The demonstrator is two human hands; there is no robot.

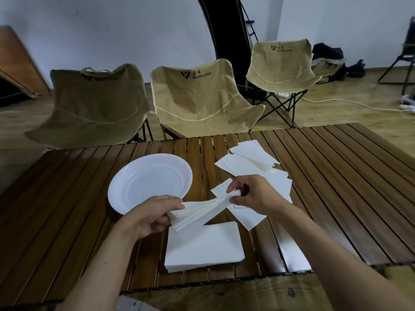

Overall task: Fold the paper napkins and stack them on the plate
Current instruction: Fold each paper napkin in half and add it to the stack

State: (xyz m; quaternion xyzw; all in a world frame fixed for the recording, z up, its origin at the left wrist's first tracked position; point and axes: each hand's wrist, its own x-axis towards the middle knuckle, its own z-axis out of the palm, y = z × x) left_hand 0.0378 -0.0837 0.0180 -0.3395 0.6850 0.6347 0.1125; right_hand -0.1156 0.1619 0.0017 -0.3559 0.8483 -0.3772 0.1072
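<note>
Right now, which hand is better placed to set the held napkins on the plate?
Left, probably. The left hand grips the napkin bundle right beside the plate. The right hand pinches the bundle's far end, farther from the plate.

Bench (336,176): plate (125,189) left of centre; loose napkins (247,160) right of it; napkin stack (204,248) at near edge; chairs (202,102) beyond far edge.

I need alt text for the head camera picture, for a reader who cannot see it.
Two hands hold a fanned bunch of white paper napkins above a slatted wooden table: left hand, right hand. An empty white plate sits left; more napkins lie around.
</note>
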